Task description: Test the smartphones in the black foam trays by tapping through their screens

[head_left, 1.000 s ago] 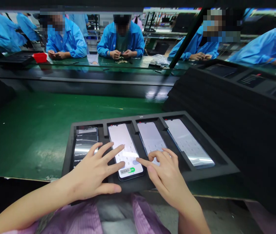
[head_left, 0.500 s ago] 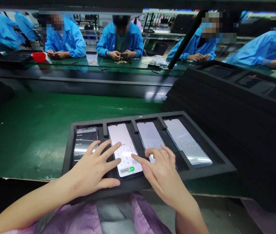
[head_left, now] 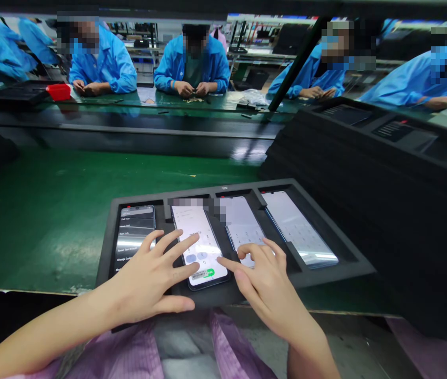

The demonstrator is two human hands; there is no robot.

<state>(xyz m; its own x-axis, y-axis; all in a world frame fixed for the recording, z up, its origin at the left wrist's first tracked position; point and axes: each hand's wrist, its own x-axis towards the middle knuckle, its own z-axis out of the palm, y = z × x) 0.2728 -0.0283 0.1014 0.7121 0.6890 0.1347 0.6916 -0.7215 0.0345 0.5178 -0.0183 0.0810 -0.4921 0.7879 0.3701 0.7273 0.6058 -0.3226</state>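
A: Where is the dial-pad smartphone (head_left: 207, 245)?
B: Face up in the second compartment from the left of a black foam tray (head_left: 108, 247). Two keys show shaded circles.

A: And the hands?
B: The left hand (head_left: 154, 279) is spread across it, empty. The right hand (head_left: 268, 279) points, index finger at the keypad's right side, the others bent, gripping nothing. I can't tell whether each tip touches glass.

A: What could go wrong?
B: A stray digit, I'd say, if a spread fingertip brushes a key, or an accidental tap on the green button (head_left: 210, 272) just below. The tray's near edge also seems to overhang the green worktop (head_left: 49, 210), so a leaning forearm could tip it.

A: What's around?
B: The test-menu phone (head_left: 136, 226) lies left, its lower part under the left hand. The third phone (head_left: 241, 216) is partly hidden by the right; the fourth phone (head_left: 298, 226) is uncovered. A stack of black trays (head_left: 345, 200) blocks reach to the right. Beyond a dark ledge, co-workers in blue jackets (head_left: 191, 58) sit near a red bin (head_left: 58, 92).
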